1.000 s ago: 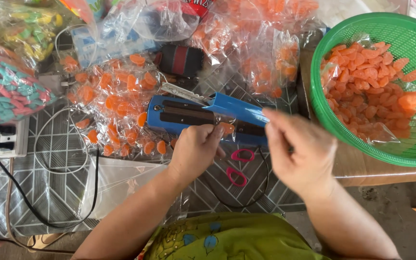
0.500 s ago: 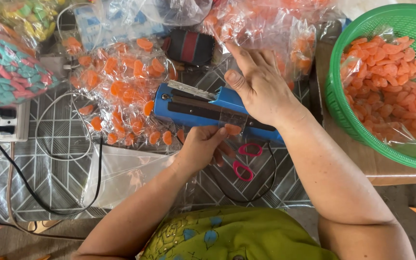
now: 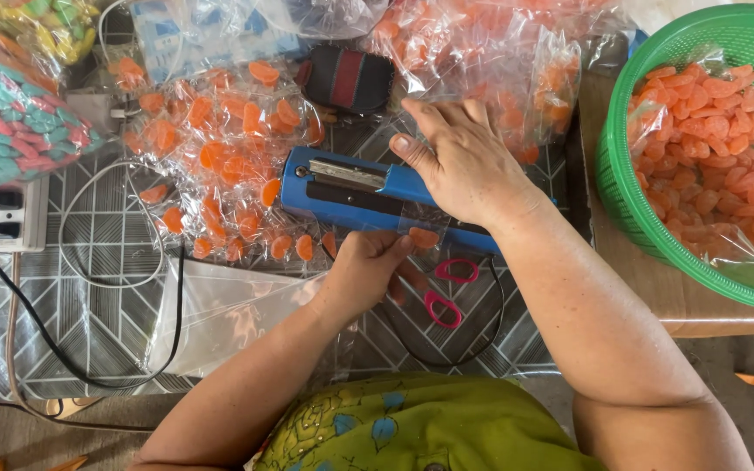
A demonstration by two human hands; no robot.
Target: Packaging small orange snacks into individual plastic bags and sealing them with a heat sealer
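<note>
At the table's middle we find a blue sealer (image 3: pixel 368 196) lying flat on the patterned cloth (image 3: pixel 106 288), its bar running left to right. We note the right hand (image 3: pixel 464 161) resting palm down on the sealer's right part, fingers together and stretched toward the far side, thumb spread to the left; the forearm runs back to the lower right, and the hand presses flat rather than gripping. We note the left hand (image 3: pixel 364 266) just below the sealer's near edge, fingers curled, pinching a small clear packet (image 3: pixel 421 235) with one orange sweet inside; the packet's top lies at the sealer's bar. The left forearm comes up from the lower left. Pink-handled scissors (image 3: pixel 442 292) lie on the cloth just right of the left hand. Sealed packets (image 3: pixel 220 166) of orange sweets are heaped left of the sealer, touching it, with more heaped beyond the right hand. A green basket (image 3: pixel 621 201) lined with a bag of orange sweets stands at the right. A power strip (image 3: pixel 10 227) with dark cables sits at the left edge
</note>
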